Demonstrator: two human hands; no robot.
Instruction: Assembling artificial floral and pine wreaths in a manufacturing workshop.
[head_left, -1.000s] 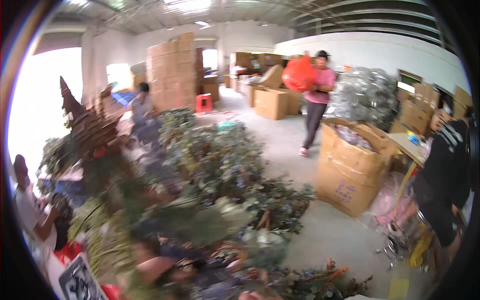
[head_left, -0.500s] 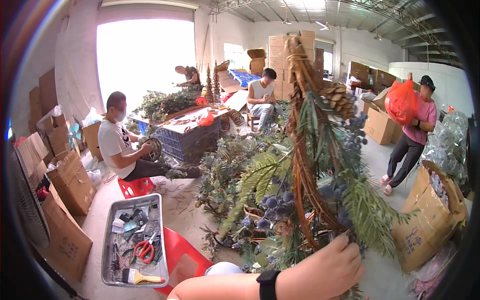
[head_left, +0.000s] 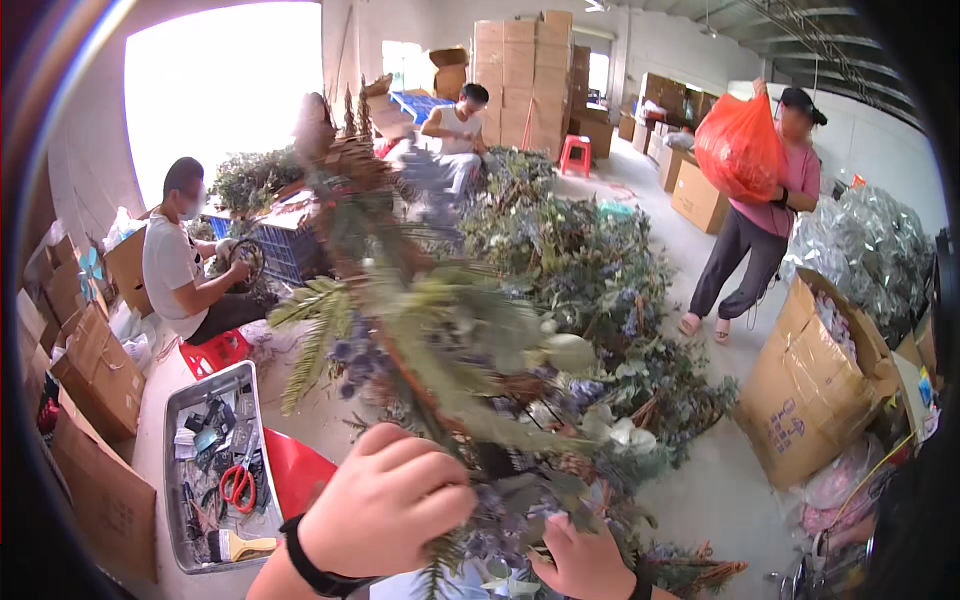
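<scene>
A twig wreath with green fern-like sprigs, grey-green leaves, blue berries and a pine cone is held up in front of me, its upper part smeared by motion. My left hand, wearing a black wristband, is closed on the lower left side of the wreath's twig frame. Lower and to the right, my right hand has its fingers curled in among the leaves and berries, gripping the wreath; the fingertips are partly hidden by foliage.
At lower left, a grey metal tray holds red-handled scissors and a paintbrush. Beside it is a red stool. Piled wreaths lie ahead. A person stands at right with a red bag; an open carton is nearer. Others sit working.
The wreath has tilted and swung left. My right hand has come into view on its lower part; my left hand has moved left. My view has turned right, and the standing person appears closer.
</scene>
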